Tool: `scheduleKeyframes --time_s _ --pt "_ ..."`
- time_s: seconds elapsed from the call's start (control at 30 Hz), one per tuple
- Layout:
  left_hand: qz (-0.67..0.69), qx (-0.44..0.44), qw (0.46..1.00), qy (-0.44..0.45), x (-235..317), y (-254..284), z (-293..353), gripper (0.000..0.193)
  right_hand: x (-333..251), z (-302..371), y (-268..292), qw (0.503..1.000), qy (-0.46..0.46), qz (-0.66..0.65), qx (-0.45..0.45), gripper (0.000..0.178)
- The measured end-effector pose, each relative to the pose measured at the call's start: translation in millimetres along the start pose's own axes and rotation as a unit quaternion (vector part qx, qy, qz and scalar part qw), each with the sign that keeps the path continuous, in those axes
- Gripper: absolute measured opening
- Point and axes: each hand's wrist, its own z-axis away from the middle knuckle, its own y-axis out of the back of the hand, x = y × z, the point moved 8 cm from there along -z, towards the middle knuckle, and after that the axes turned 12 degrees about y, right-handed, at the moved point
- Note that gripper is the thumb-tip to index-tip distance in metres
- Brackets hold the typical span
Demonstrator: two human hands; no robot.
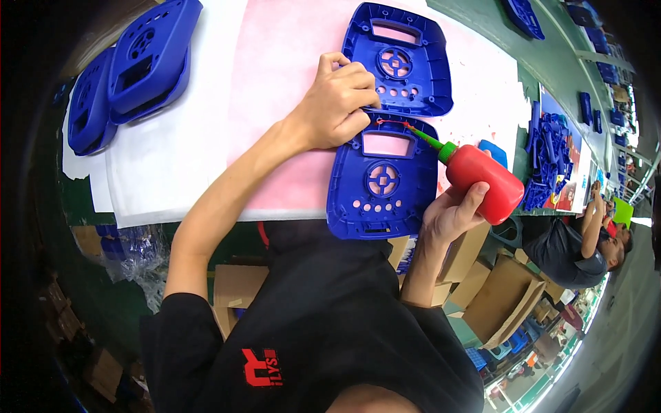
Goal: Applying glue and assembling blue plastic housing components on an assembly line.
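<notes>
Your right hand (451, 212) wraps the red squeeze bottle (487, 184), tilted apparently so its green nozzle (427, 140) reaches inside the top rim of the near blue housing (382, 197), which lies hollow side up at the worktop's (275, 89) front edge, within easy reach. Your left hand (341, 100) curls over its upper-left corner, likely steadying it beside the far blue housing (394, 82); whether those fingers pinch anything, I cannot tell.

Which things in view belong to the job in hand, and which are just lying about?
In use, apparently:
red plastic bottle with green nozzle, in the right hand;
lower blue plastic shell, under the nozzle tip;
upper blue plastic shell, near the left hand.

Apparently lying about:
blue plastic shells at left;
heaped blue plastic parts at right;
brown cardboard boxes.
</notes>
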Motion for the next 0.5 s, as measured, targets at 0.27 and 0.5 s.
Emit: scheduleKeyframes --time_s 0.27,0.5 --pt "0.004 0.001 1.0 0.001 0.3 0.7 -0.3 0.022 -1.9 -0.9 -1.9 1.0 -0.005 0.002 0.0 0.06" --pt "-0.006 -0.003 1.0 -0.002 -0.5 0.3 0.3 0.022 -5.6 -0.5 -4.4 0.999 0.016 0.033 0.004 0.053"
